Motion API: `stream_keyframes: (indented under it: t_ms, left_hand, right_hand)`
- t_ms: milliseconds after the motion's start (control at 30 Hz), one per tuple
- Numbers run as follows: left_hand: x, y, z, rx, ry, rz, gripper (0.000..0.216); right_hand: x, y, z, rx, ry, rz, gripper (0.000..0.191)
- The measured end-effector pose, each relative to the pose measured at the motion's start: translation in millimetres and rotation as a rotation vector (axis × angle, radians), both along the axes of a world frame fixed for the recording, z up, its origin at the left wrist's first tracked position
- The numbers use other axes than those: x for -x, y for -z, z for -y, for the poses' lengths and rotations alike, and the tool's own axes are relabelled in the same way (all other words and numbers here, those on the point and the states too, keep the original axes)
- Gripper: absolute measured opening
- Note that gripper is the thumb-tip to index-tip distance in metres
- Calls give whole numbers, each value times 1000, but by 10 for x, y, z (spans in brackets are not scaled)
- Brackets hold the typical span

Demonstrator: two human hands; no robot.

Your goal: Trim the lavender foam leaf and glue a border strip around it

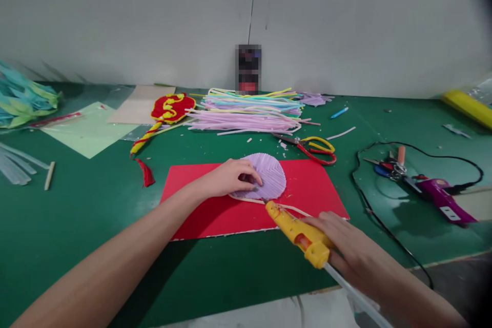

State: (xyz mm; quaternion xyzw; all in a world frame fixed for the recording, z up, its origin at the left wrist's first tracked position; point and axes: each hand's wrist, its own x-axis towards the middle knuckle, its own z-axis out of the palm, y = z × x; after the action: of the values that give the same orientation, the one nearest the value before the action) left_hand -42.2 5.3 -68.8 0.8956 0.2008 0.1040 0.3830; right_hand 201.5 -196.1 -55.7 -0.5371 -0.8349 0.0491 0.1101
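Note:
A lilac ribbed disc (271, 171) of pipe cleaners lies on a red board (315, 184). My left hand (239, 178) rests on the disc's left part, fingers curled down and pressed together against it. In my right hand (348, 241) is a yellow hot glue gun (295, 230), a clear glue stick coming out of its back end. The gun's nozzle points at the disc's lower edge, touching or very near it. A pale pipe cleaner (295, 209) runs along that lower edge and passes behind the gun to the right.
Behind the board lie bundled pastel pipe cleaners (249, 113), scissors (315, 149) and a red-and-yellow fan-shaped ornament (172, 107) with a tassel. A purple tool (442, 200) with a black cord stands right. Glue sticks (17, 166) and a green sheet (90, 128) are left.

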Motion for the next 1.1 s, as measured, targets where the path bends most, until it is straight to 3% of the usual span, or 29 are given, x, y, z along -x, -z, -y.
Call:
stream_keyframes:
  t_ms: [500, 1100]
  left_hand:
    - [21, 0, 10, 38, -23, -63, 15]
    - [-15, -42, 41, 16, -36, -89, 14]
  right_hand:
    - [67, 6, -100, 139, -27, -54, 37]
    - [86, 31, -149, 28, -108, -138, 35]
